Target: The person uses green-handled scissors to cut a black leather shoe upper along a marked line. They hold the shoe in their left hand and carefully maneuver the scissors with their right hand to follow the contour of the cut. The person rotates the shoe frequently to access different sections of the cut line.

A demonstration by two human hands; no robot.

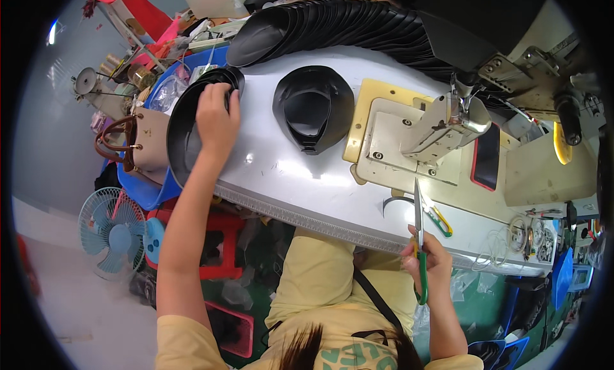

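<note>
My left hand (217,117) reaches to the left end of the table, its fingers bent over the rim of a black curved piece (184,140) that looks like smooth leather or plastic. More black rims sit nested at its top; the fingertips are partly hidden. My right hand (432,261) is closed around green-handled scissors (419,210) at the front edge, blades pointing up and away from me. Between the hands, a black cup-shaped piece (313,85) stands on the white table. Right of it is a sewing machine (441,133) on a cream and yellow base.
A long row of stacked black pieces (345,24) lines the back. Yellow-and-green snips (440,221) and a thin black strip (398,200) lie near the scissors. A phone (487,156) rests right of the machine. Leftward are a handbag (150,136), a blue bin (144,189) and a fan (118,236).
</note>
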